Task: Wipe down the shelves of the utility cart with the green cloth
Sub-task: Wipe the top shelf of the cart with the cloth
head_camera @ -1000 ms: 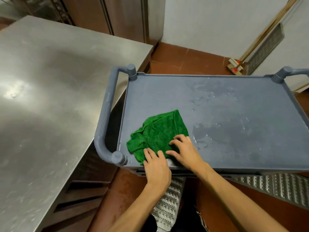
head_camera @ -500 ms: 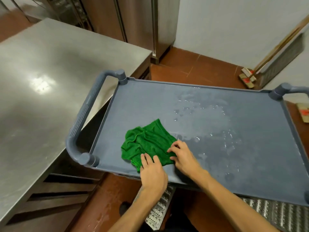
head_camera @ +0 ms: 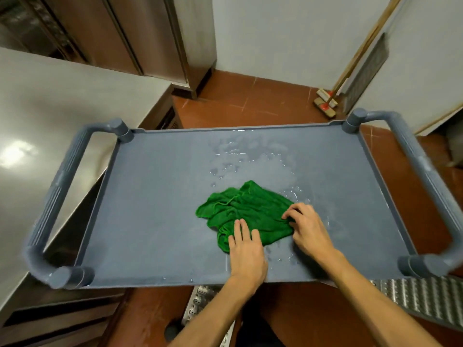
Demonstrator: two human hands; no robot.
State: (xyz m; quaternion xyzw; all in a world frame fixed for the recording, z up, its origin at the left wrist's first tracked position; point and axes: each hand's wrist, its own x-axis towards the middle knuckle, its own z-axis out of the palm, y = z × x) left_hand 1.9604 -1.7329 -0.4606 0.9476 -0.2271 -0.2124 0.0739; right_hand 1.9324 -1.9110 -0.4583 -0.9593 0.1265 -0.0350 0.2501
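The green cloth (head_camera: 246,209) lies crumpled on the grey top shelf (head_camera: 155,209) of the utility cart, a little right of centre near the front edge. My left hand (head_camera: 246,256) presses flat on the cloth's near edge with straight fingers. At the cloth's right edge, my right hand (head_camera: 307,229) grips the fabric with curled fingers. A patch of water (head_camera: 250,161) spreads over the shelf behind and to the right of the cloth. The lower shelves are hidden under the top one.
The cart has a grey handle on the left (head_camera: 60,191) and one on the right (head_camera: 423,171). A steel table (head_camera: 50,126) stands close against its left side. A broom (head_camera: 325,106) leans on the back wall. A metal grate (head_camera: 421,299) lies on the floor, front right.
Both hands have slid the cloth to the right across the shelf, from the front left corner to the edge of the wet patch. My view has turned to face the cart squarely.
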